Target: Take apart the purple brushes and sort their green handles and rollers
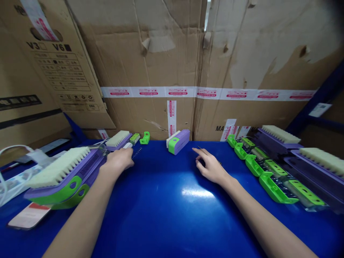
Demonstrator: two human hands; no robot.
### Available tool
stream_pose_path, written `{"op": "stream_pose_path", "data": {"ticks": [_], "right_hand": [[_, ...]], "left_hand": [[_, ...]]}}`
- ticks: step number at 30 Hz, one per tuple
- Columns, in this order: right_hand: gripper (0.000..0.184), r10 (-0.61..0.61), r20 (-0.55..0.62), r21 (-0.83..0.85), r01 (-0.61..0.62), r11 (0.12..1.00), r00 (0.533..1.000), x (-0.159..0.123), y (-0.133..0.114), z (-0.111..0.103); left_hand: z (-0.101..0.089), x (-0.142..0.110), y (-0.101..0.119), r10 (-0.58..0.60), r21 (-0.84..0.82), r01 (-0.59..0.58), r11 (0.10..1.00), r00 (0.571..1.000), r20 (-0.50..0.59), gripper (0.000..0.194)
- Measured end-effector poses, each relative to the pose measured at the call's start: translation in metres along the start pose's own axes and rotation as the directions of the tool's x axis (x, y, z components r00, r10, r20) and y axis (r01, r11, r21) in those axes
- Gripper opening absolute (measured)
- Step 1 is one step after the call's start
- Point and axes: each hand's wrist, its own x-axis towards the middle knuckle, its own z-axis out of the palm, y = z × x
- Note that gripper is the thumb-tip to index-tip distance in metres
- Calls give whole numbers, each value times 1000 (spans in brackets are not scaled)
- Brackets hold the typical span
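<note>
My left hand is closed, fingers curled down beside a purple brush unit with pale bristles. A white rounded piece shows just past its knuckles; what the fingers hold, if anything, is hidden. Right by it lies a small dark coil spring. Over the blue table, my right hand is open, thumb and forefinger apart. A thin dark sliver shows behind its forefinger; I cannot tell whether it is held. Between the hands, a purple and green brush unit stands on its side.
On the right, green end caps form a row beside green-topped clear parts and purple brush units. At left are stacked brush units, a phone and a power strip. Cardboard walls the back.
</note>
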Motion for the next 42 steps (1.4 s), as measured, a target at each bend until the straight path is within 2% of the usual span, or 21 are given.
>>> {"op": "stream_pose_path", "data": {"ticks": [2, 11, 20, 28, 36, 38, 42], "right_hand": [[49, -6, -1, -3, 6, 1000, 1000, 0, 1, 0], [48, -5, -4, -21, 4, 1000, 1000, 0, -1, 0], [50, -32, -8, -30, 31, 999, 999, 0, 1, 1], [48, -2, 4, -18, 3, 1000, 1000, 0, 0, 1], [47, -16, 13, -30, 17, 999, 1000, 0, 1, 1], [47, -8, 11, -20, 8, 1000, 1000, 0, 0, 1], [48, 1, 9, -7, -1, 1000, 1000, 0, -1, 0]], "left_hand": [[1, 0, -2, -8, -3, 8, 1000, 1000, 11, 41], [20, 18, -1, -28, -41, 21, 999, 984, -178, 34], [18, 16, -1, -68, -57, 59, 997, 981, -181, 35], [16, 17, 8, -71, -25, 67, 997, 978, -198, 31], [11, 8, 17, -33, 60, 50, 997, 965, -260, 31], [7, 4, 13, -26, 73, 46, 996, 967, -253, 35], [2, -3, 1, -61, 55, 69, 996, 990, -130, 38]]}}
